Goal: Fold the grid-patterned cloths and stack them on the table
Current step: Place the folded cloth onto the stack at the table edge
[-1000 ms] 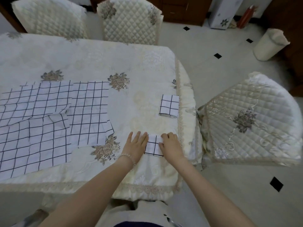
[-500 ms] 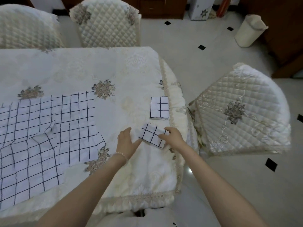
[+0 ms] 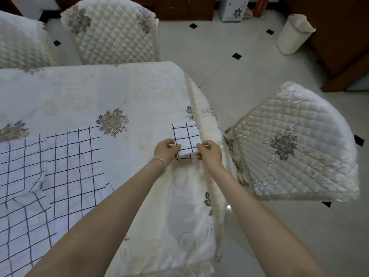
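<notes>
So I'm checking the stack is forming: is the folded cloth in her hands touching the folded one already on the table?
Cannot tell. In the head view the held folded cloth overlaps the one beneath, hiding any gap.

No words, numbers, brand names or signs can be read anywhere in view. The cloths bear only plain black grid lines, and the other surfaces carry flower patterns or stitching, not lettering.
</notes>
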`<state>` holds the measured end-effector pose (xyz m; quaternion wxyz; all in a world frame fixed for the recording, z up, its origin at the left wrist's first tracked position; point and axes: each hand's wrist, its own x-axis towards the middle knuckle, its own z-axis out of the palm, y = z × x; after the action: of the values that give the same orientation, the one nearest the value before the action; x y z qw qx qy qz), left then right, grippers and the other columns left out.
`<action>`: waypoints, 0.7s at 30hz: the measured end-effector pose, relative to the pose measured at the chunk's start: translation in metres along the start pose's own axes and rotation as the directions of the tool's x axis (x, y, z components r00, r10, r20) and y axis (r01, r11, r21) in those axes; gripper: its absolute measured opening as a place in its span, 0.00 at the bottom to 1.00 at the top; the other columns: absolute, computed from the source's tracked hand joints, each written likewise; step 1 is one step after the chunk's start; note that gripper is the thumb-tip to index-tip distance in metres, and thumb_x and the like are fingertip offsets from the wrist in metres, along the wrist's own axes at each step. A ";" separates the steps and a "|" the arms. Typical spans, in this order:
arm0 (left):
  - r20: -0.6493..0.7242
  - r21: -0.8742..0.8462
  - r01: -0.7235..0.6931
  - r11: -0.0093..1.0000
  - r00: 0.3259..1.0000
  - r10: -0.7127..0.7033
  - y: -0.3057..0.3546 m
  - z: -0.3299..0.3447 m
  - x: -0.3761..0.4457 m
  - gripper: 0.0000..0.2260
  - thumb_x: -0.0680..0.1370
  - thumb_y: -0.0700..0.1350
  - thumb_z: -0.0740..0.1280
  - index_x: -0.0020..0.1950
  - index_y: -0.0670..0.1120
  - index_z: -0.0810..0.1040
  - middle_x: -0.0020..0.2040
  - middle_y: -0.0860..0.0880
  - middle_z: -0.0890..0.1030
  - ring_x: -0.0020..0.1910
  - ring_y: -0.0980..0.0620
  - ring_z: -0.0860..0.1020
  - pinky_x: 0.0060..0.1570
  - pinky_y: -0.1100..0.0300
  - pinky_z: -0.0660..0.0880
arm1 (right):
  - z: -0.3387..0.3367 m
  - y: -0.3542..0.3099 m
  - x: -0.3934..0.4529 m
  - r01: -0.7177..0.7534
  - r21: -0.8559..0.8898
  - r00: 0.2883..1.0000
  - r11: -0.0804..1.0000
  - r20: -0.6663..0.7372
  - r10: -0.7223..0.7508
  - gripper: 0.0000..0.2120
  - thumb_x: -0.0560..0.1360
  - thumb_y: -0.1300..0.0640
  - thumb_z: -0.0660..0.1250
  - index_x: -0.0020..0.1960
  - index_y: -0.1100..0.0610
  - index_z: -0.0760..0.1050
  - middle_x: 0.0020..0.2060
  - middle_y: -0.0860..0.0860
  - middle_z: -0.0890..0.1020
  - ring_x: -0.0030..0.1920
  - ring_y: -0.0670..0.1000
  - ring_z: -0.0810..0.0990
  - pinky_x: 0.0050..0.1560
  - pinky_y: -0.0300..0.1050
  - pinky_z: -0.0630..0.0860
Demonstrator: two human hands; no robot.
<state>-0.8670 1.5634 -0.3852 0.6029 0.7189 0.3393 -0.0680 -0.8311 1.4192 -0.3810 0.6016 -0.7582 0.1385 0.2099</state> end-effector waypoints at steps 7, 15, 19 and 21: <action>0.031 0.362 -0.042 0.931 0.999 0.033 -0.006 0.006 0.033 0.11 0.72 0.41 0.69 0.50 0.43 0.70 0.44 0.45 0.78 0.45 0.45 0.77 0.47 0.56 0.73 | 0.007 0.006 0.022 0.092 -0.487 0.994 0.868 -0.013 -0.113 0.03 0.73 0.61 0.63 0.44 0.60 0.71 0.36 0.52 0.74 0.35 0.52 0.71 0.31 0.43 0.65; 0.200 0.586 -0.272 0.763 0.961 0.190 -0.016 0.010 0.029 0.29 0.72 0.39 0.69 0.71 0.46 0.62 0.56 0.43 0.66 0.45 0.43 0.75 0.48 0.55 0.74 | 0.004 0.010 0.026 0.145 -0.780 0.989 0.608 0.112 -0.091 0.23 0.73 0.60 0.64 0.66 0.59 0.61 0.55 0.58 0.70 0.48 0.59 0.75 0.39 0.45 0.68; 0.232 0.612 -0.281 0.739 0.957 0.172 -0.019 0.010 0.034 0.31 0.75 0.42 0.67 0.76 0.47 0.58 0.59 0.43 0.66 0.48 0.46 0.74 0.53 0.59 0.71 | 0.004 0.015 0.029 0.197 -0.703 0.980 0.683 0.140 -0.139 0.27 0.72 0.64 0.62 0.70 0.56 0.64 0.56 0.57 0.70 0.48 0.57 0.75 0.43 0.45 0.71; 0.219 0.608 -0.276 0.745 0.960 0.177 -0.018 0.011 0.035 0.30 0.76 0.42 0.66 0.76 0.46 0.57 0.60 0.43 0.66 0.46 0.47 0.73 0.51 0.60 0.70 | 0.005 0.018 0.030 0.199 -0.662 0.980 0.722 0.118 -0.162 0.26 0.72 0.66 0.60 0.70 0.56 0.66 0.54 0.57 0.71 0.49 0.57 0.75 0.46 0.45 0.72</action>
<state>-0.8472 1.5682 -0.4203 0.3532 0.9080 0.1612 -0.1572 -0.8144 1.4211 -0.4116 0.3093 -0.9278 -0.0362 0.2055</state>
